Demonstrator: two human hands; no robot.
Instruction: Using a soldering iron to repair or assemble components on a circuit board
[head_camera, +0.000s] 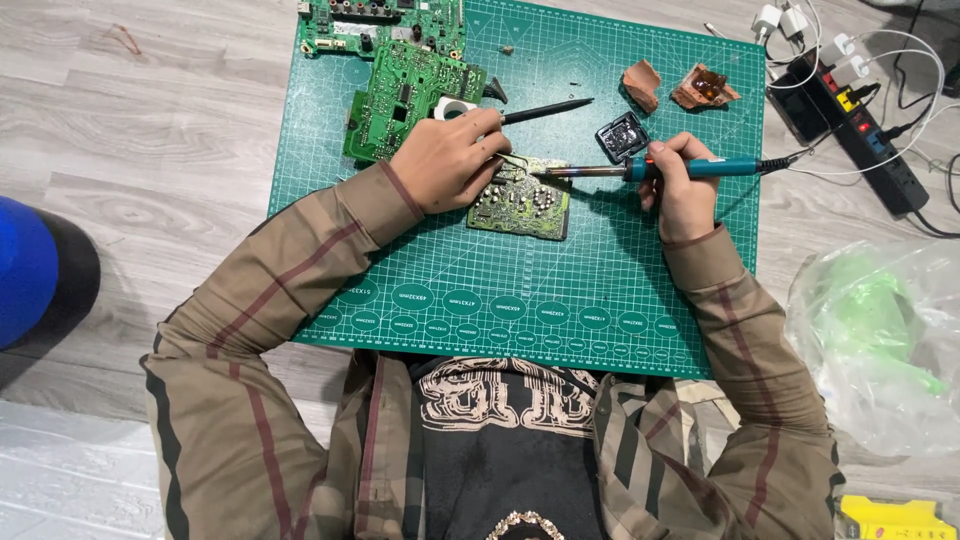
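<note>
Small circuit board (520, 203): left part hidden under left hand (450, 160). Upper circuit board (385, 25): cut by top edge. Yellow item (892, 518): cropped at bottom edge. Bag (880, 340) contents: blurred.

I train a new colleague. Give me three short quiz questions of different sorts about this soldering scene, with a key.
1. True or false: the right hand holds the soldering iron.
2. The small circuit board lies on: A) a green cutting mat, B) bare floor, C) a metal tray.
3. Fill in: the left hand rests at the small board's ____ edge in the picture.

Key: 1 true; 2 A; 3 left. Solder wire in the left hand is too thin to confirm.
</note>
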